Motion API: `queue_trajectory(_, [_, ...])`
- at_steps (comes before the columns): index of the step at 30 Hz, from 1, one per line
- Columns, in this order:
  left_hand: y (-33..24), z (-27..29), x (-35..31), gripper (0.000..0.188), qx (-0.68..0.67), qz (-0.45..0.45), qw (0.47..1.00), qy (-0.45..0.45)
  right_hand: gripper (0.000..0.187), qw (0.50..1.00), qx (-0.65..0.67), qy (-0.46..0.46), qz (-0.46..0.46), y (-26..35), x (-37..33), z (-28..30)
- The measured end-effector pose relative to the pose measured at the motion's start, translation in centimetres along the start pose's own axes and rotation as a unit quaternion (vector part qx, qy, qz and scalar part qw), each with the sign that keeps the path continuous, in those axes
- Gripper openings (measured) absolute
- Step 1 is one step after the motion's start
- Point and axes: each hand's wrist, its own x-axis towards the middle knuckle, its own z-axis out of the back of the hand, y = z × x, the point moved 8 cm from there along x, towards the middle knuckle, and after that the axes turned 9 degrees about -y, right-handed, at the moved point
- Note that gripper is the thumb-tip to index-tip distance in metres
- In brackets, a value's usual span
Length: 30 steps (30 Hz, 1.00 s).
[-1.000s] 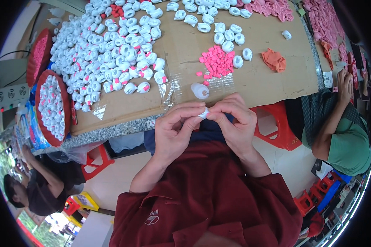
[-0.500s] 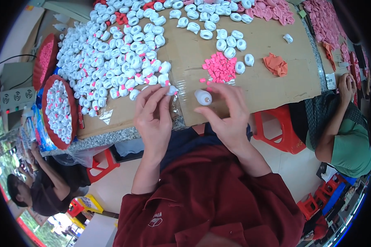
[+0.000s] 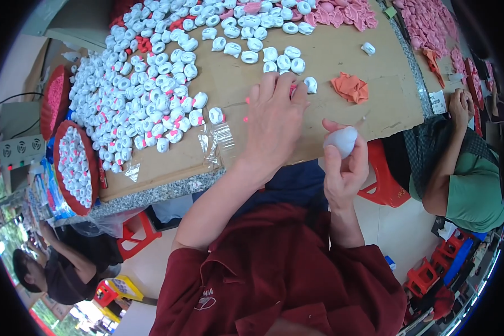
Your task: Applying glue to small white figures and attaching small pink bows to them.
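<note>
My left hand reaches over the pile of small pink pieces and mostly covers it. Its fingers bend down beside several white ring-shaped pieces; the fingertips are hidden, so I cannot see whether they grip one. In my right hand is a small white squeeze bottle, tilted, its thin nozzle pointing up and away to the right. A white ring piece with a pink bit lies left of my left hand, at the edge of many similar white pieces.
Cardboard covers the stone-edged table, with a crumpled orange piece on it. Red trays of parts stand at the left. Soft pink pieces are heaped at the back. Co-workers sit on both sides; one wears a green sleeve.
My left hand has let go of the white ring piece with the pink bit and moved right and away, over the pink pile. My right hand has drawn back right, tilting the squeeze bottle.
</note>
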Motion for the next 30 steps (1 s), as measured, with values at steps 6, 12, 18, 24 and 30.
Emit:
queue_trajectory(6, [0.3, 0.0, -1.3, 0.028, -0.036, -0.023, 0.999, 0.0, 0.039, 0.998, 0.047, -0.035, 0.012, 1.0, 0.4, 1.2])
queue_trajectory(12, [5.2, 3.3, -6.3, 0.026, -0.498, 0.327, 0.802, -0.051, 0.045, 0.999, 0.014, 0.03, -0.022, 1.2, -0.2, 0.6])
queue_trajectory(18, [7.4, 3.2, -10.4, 0.024, -0.631, 0.447, 0.632, -0.056, 0.034, 0.992, 0.033, 0.118, -0.022, 1.6, -0.7, -2.1])
queue_trajectory(24, [7.5, 3.4, -10.8, 0.024, -0.629, 0.447, 0.634, -0.056, 0.033, 0.991, 0.005, 0.13, -0.033, 1.5, -1.1, -3.1])
queue_trajectory(30, [7.3, 3.1, -10.8, 0.025, -0.632, 0.446, 0.632, -0.052, 0.036, 0.991, -0.006, 0.123, -0.049, 1.4, -1.1, -3.1])
